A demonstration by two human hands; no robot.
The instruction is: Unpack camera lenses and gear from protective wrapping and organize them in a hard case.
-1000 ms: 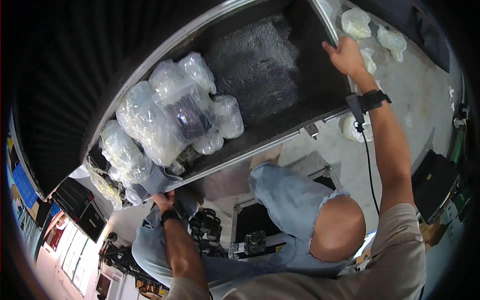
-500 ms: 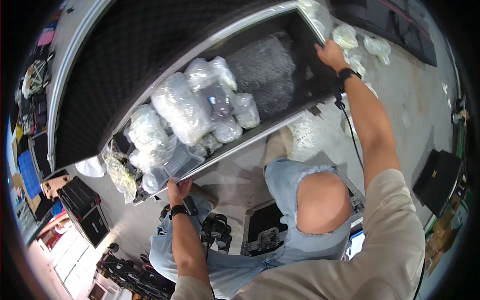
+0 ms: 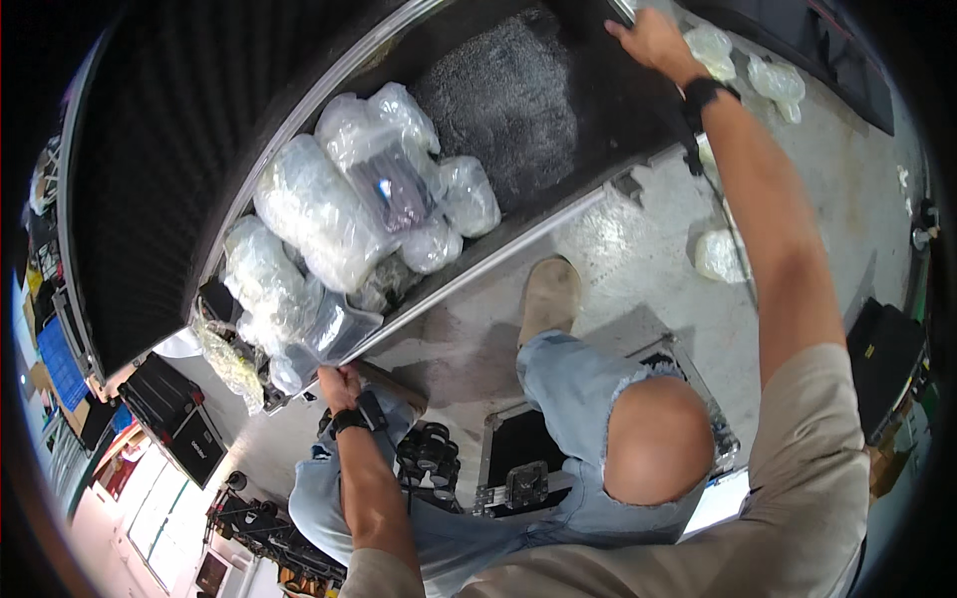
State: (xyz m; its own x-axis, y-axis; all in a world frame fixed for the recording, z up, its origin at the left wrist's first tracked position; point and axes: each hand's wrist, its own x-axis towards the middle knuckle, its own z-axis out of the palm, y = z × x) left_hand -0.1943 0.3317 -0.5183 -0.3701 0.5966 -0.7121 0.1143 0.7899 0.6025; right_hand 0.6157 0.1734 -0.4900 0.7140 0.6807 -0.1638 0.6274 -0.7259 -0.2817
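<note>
A long black case (image 3: 498, 261) with metal edges lies tilted in front of me, its foam-lined lid (image 3: 150, 189) open on the far left side. My right hand (image 3: 653, 45) is closed round the rim at its far right end. At the near left corner, my left hand (image 3: 340, 386) grips the edge. Clear plastic-wrapped bundles (image 3: 324, 214) fill the left part of the case. Among them sits a dark item in clear wrap (image 3: 394, 189), its kind unclear. A rough grey patch (image 3: 503, 95) shows on the case's bare inner floor.
Crumpled clear plastic bags (image 3: 720, 256) lie on the concrete floor to the right. A smaller black case (image 3: 523, 453) is between my legs, beside black round-ended gear (image 3: 431, 453). Black boxes (image 3: 169, 414) stand at the left, and another black case (image 3: 875, 354) at the right.
The case and its bundles have shifted leftward and up in the picture, and the case appears more tilted. My right hand has moved farther away with the rim; both hands keep their hold.
</note>
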